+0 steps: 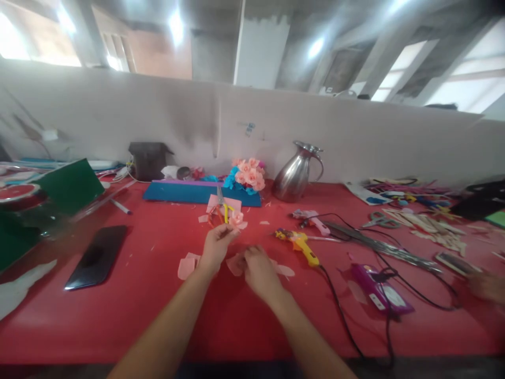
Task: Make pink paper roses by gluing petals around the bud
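Head view: a red table (pixel 142 326) fills the lower part of the frame, with both bare hands near its middle. The left hand (pixel 215 250), just left of center, holds a small pink flower (pixel 237 219) between narrowed fingertips; the flower sits at the center of the frame, slightly below mid-height. The right hand (pixel 258 271), lower and to the right, has its fingers curled down at a pink petal (pixel 234 265); blur hides whether they pinch it or only touch it. More pink scraps lie on either side of the hands, one group (pixel 187 267) left of the left wrist.

Just above the flower, a tool (pixel 226 211) with a yellow handle rests on a pink sheet (pixel 235 205). Behind it, a blue board (pixel 189 195) runs across, a bouquet (pixel 249 175) of pink and blue at its right end. A steel jug (pixel 294 176) stands right of the bouquet.

Right of center lie a yellow glue gun (pixel 303 247) and, above it, a pink glue gun (pixel 319 223). A purple box (pixel 379 289) is at lower right, near another person's hand (pixel 487 287) at the right edge. A phone (pixel 97 257) lies at left, a pen (pixel 120 207) above it.
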{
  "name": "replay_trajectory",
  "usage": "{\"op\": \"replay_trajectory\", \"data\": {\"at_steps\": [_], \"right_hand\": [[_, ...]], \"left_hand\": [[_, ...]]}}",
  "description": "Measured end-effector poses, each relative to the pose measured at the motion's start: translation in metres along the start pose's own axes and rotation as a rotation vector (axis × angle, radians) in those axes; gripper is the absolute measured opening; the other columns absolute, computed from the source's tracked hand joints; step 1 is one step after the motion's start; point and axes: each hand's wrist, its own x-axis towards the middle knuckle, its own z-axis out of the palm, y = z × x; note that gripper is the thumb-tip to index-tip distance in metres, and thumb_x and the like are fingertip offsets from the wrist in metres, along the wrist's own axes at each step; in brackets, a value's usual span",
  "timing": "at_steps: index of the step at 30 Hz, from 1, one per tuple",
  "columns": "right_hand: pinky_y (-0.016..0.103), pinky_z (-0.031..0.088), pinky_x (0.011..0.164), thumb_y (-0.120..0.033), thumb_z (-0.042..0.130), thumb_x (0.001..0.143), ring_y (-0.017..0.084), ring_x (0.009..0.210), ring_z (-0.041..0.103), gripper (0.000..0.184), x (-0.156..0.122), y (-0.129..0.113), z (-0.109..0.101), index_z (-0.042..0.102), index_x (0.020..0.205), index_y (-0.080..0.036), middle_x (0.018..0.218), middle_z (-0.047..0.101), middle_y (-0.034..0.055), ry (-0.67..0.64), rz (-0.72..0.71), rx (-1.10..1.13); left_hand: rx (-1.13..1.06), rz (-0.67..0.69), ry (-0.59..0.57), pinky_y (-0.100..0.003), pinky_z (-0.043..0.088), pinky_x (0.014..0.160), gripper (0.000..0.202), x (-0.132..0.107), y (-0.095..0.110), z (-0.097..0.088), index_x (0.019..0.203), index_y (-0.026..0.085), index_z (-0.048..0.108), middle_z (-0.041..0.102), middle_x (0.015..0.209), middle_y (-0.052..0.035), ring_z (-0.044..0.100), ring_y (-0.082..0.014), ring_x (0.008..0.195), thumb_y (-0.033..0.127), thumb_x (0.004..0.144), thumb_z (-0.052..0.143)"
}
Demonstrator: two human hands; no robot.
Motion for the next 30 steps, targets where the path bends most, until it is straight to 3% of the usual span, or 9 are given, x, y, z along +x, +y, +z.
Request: {"op": "replay_trajectory", "data": {"at_steps": [4, 8, 12, 14, 17, 20, 25, 27, 30], "right_hand": [[0.032, 0.035, 0.076, 0.003, 0.045, 0.066, 0.023, 0.086, 0.049, 0.027, 0.002, -0.001, -0.002, 0.061, 0.076, -0.016, 0.085, 0.061, 0.0097, 0.000, -0.030, -0.060], [0.033, 0.035, 0.076, -0.003, 0.041, 0.075, 0.022, 0.083, 0.048, 0.021, 0.005, 0.003, -0.008, 0.057, 0.074, -0.018, 0.082, 0.060, 0.0083, 0.093, 0.007, 0.126], [0.030, 0.037, 0.072, -0.019, 0.043, 0.081, 0.018, 0.074, 0.049, 0.013, 0.014, 0.011, -0.019, 0.051, 0.070, -0.020, 0.074, 0.057, 0.0022, 0.134, 0.103, 0.621], [0.029, 0.038, 0.073, -0.027, 0.051, 0.076, 0.016, 0.075, 0.050, 0.009, 0.018, 0.016, -0.023, 0.052, 0.071, -0.020, 0.075, 0.058, 0.0001, 0.103, 0.182, 0.935], [0.028, 0.038, 0.075, -0.025, 0.062, 0.063, 0.014, 0.076, 0.052, 0.014, 0.022, 0.022, -0.025, 0.050, 0.066, -0.019, 0.076, 0.061, -0.0010, 0.079, 0.284, 1.335], [0.027, 0.037, 0.071, -0.022, 0.066, 0.058, 0.013, 0.071, 0.052, 0.018, 0.022, 0.027, -0.024, 0.048, 0.062, -0.019, 0.075, 0.061, -0.0013, 0.083, 0.323, 1.535], [0.026, 0.037, 0.068, -0.028, 0.065, 0.065, 0.012, 0.066, 0.049, 0.017, 0.021, 0.024, -0.017, 0.051, 0.066, -0.019, 0.070, 0.056, -0.0023, 0.096, 0.278, 1.484], [0.027, 0.038, 0.068, -0.034, 0.062, 0.070, 0.013, 0.066, 0.047, 0.017, 0.021, 0.022, -0.013, 0.053, 0.070, -0.019, 0.070, 0.054, -0.0019, 0.153, 0.261, 1.351], [0.029, 0.039, 0.071, -0.038, 0.053, 0.079, 0.015, 0.071, 0.048, 0.020, 0.023, 0.024, -0.010, 0.054, 0.073, -0.019, 0.073, 0.052, 0.0005, 0.351, 0.195, 0.984]], "left_hand": [[-0.007, -0.004, 0.026, -0.022, 0.036, 0.064, 0.019, 0.000, 0.003, 0.001, 0.064, 0.015, 0.060, 0.054, 0.060, 0.0022, 0.047, -0.0103, 0.062, 0.032, 0.066, 0.068], [-0.017, 0.001, 0.034, -0.022, 0.036, 0.064, 0.022, 0.000, 0.009, 0.001, 0.061, 0.015, 0.058, 0.053, 0.060, 0.0020, 0.047, -0.0102, 0.062, 0.034, 0.066, 0.067], [-0.057, 0.020, 0.036, -0.021, 0.036, 0.063, 0.022, 0.001, 0.012, -0.001, 0.061, 0.016, 0.054, 0.051, 0.060, 0.0026, 0.045, -0.0088, 0.061, 0.033, 0.068, 0.065], [-0.070, 0.007, 0.025, -0.020, 0.035, 0.061, 0.023, 0.002, 0.013, -0.002, 0.063, 0.016, 0.053, 0.049, 0.058, 0.0034, 0.044, -0.0080, 0.058, 0.034, 0.070, 0.064], [-0.090, -0.024, -0.001, -0.020, 0.036, 0.059, 0.025, 0.002, 0.012, -0.003, 0.064, 0.016, 0.051, 0.050, 0.057, 0.0037, 0.045, -0.0073, 0.056, 0.036, 0.069, 0.065], [-0.123, -0.096, -0.034, -0.019, 0.038, 0.056, 0.026, 0.000, 0.013, -0.002, 0.066, 0.016, 0.051, 0.052, 0.058, 0.0034, 0.049, -0.0072, 0.054, 0.036, 0.066, 0.068], [-0.198, -0.274, -0.115, -0.018, 0.042, 0.052, 0.027, -0.003, 0.019, 0.001, 0.066, 0.015, 0.051, 0.055, 0.060, 0.0027, 0.057, -0.0083, 0.052, 0.031, 0.061, 0.073], [-0.237, -0.298, -0.135, -0.017, 0.043, 0.051, 0.028, -0.004, 0.020, 0.000, 0.065, 0.015, 0.050, 0.057, 0.063, 0.0020, 0.058, -0.0079, 0.052, 0.030, 0.062, 0.073], [-0.298, -0.319, -0.164, -0.016, 0.045, 0.051, 0.026, -0.003, 0.018, -0.002, 0.066, 0.015, 0.050, 0.059, 0.068, 0.0011, 0.060, -0.0076, 0.054, 0.026, 0.064, 0.073]]}}
